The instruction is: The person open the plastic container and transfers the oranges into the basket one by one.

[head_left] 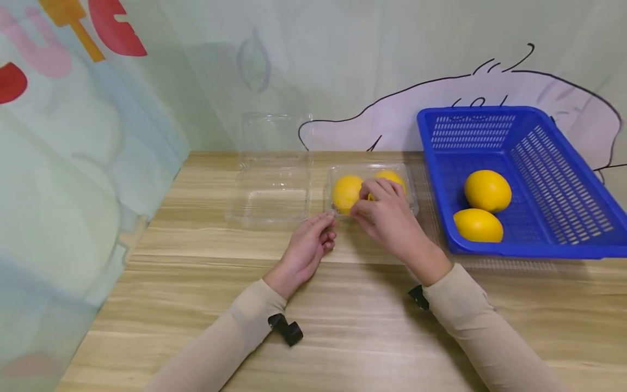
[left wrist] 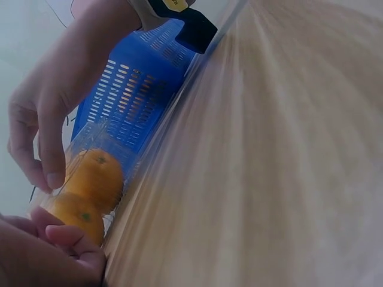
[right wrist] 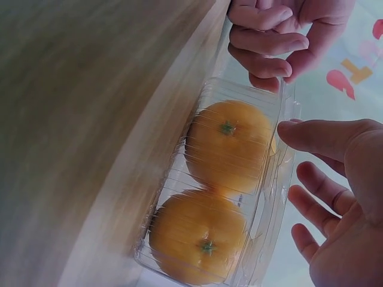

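Two oranges sit side by side in a clear plastic clamshell box, whose ribbed wall and rim show in the right wrist view. At the box's near left corner, my left hand pinches the rim between thumb and forefinger, its other fingers curled. Over the box's right part is my right hand, partly covering the second orange. The right thumb is at the rim in the right wrist view, and the other fingers are bent loosely and spread beside it.
Left of the box stands another clear clamshell, lid raised, nothing inside. A blue plastic basket on the right holds two more oranges. A printed wall covering borders the wooden table behind and at left.
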A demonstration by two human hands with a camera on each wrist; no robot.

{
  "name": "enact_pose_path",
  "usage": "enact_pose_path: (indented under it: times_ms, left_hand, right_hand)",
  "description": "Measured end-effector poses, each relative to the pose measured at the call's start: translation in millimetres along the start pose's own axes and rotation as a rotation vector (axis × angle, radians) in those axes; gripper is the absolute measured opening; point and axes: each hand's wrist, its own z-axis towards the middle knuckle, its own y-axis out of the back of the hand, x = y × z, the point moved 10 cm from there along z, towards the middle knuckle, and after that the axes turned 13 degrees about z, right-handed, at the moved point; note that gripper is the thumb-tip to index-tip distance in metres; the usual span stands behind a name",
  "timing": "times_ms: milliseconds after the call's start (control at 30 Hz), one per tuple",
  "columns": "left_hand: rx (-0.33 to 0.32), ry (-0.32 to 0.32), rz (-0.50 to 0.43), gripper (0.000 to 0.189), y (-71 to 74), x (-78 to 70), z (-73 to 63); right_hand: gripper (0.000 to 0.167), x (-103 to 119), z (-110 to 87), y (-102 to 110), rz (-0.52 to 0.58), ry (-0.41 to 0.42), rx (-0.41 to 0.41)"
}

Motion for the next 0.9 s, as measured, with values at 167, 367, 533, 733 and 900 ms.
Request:
enact_pose_path:
  times_ms: [167,367,533,733,900]
  left_hand:
    - [-0.009,0.005,0.016,0.013,0.5,-0.7,-1.2]
    - [-0.01,0.033,0.106,0.012,-1.2,-1.7,-7.1]
    - [0.05,0.021,0.341,0.015,-12.2,-9.3,-20.4]
    - [0.021,-0.321,0.744,0.01,-23.2,-54.1,-40.2]
    - [-0.081,-0.617,1.024,0.029,-30.6,-88.3,-49.6]
  right_hand:
    - [0.004,0,-0.1,0,0.016,-0.01,-0.003]
    - [0.004,-2,0.2,1,0.028,-0.026,0.0]
    - [0.004,-2,0.6,-1,0.05,-0.041,0.02]
    - [0.004,-3,0.8,0,0.053,-0.048,0.029]
    - [0.004,-3,1.2,-2,0.034,-0.043,0.032]
